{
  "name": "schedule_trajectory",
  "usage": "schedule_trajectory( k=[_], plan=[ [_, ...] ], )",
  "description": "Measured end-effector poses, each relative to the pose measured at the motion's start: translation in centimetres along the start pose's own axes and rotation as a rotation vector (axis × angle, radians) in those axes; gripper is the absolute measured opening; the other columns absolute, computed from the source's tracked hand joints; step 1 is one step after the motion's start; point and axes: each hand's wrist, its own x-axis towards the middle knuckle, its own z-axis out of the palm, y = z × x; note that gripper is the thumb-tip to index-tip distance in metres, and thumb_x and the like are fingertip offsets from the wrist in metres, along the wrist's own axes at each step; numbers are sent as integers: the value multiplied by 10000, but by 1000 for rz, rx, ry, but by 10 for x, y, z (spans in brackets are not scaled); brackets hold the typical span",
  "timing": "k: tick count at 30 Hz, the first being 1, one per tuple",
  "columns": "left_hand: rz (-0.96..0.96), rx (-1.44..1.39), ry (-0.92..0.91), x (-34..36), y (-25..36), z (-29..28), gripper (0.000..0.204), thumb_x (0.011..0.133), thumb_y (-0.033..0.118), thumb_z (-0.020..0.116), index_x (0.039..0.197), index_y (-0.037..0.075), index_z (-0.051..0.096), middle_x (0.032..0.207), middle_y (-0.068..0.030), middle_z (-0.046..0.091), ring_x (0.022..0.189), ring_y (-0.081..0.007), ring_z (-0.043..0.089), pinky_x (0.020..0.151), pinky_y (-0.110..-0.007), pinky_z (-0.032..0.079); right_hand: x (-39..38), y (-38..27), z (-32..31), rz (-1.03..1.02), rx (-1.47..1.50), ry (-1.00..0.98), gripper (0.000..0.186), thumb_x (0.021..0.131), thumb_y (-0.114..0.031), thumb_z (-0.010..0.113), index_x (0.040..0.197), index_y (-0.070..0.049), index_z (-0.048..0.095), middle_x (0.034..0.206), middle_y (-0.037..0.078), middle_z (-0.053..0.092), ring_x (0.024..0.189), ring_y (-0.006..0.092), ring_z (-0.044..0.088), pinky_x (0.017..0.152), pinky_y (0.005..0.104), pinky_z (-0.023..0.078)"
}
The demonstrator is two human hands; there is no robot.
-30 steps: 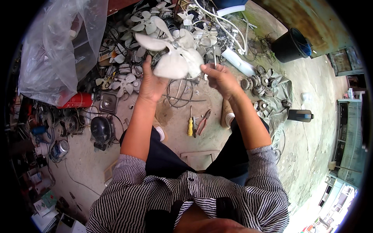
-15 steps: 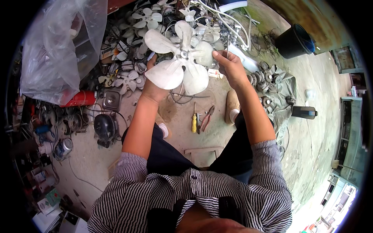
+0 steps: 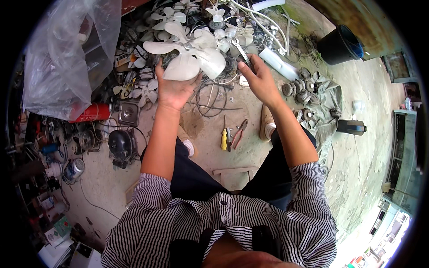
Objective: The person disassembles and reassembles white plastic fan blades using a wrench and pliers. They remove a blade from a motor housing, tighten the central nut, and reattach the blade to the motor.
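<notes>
My left hand (image 3: 175, 91) is palm up under a dusty white fan blade (image 3: 185, 67) with several petals, holding it from below. Most of its fingers are hidden behind the petals, and what sits under the hub is mostly covered. To the right, my right hand (image 3: 260, 80) is closed round a metal wrench (image 3: 240, 50), whose jaw end points up and away from me. A gap separates this hand from the blade. On the floor between my feet lie a yellow-handled screwdriver (image 3: 224, 138) and red-handled pliers (image 3: 240, 134).
A heap of fan blades (image 3: 167, 18), motors and wires spreads beyond my hands. Clear plastic sheeting (image 3: 67, 53) hangs at far left, near a black compressor (image 3: 121, 145). Small motors (image 3: 306, 87) lie on a grey sheet at right. A black bucket (image 3: 339, 47) stands farther off.
The fan blade has moved left and tipped flatter with my left hand. My right hand has come off its petal, and the wrench in it now shows clearly.
</notes>
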Motion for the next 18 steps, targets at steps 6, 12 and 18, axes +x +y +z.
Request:
schedule_trajectory(
  k=[6,12,18],
  plan=[
    [-39,-32,-5,-1,0,1,667,831,597,490,1282,105,483,1316,-95,465,1183,-343,436,995,-492,382,-2,-10,-7,6,42,-15,255,967,-246,505,1052,-8,539,793,5,538,723,86,462,670,246,401],
    [-57,10,-3,-1,-1,2,681,857,573,459,1339,93,426,1373,-121,404,1278,-347,342,1043,-569,312,-4,-20,-10,133,263,-119,230,981,-232,469,1054,-28,545,780,-1,556,647,61,466,580,209,393],
    [-70,47,-44,-3,-7,8,747,810,637,504,1311,85,455,1313,-100,488,1195,-285,451,959,-484,398,-9,-36,-14,317,324,-33,279,981,-330,467,1039,-80,577,692,-72,467,576,8,341,508,166,258]
  ],
)
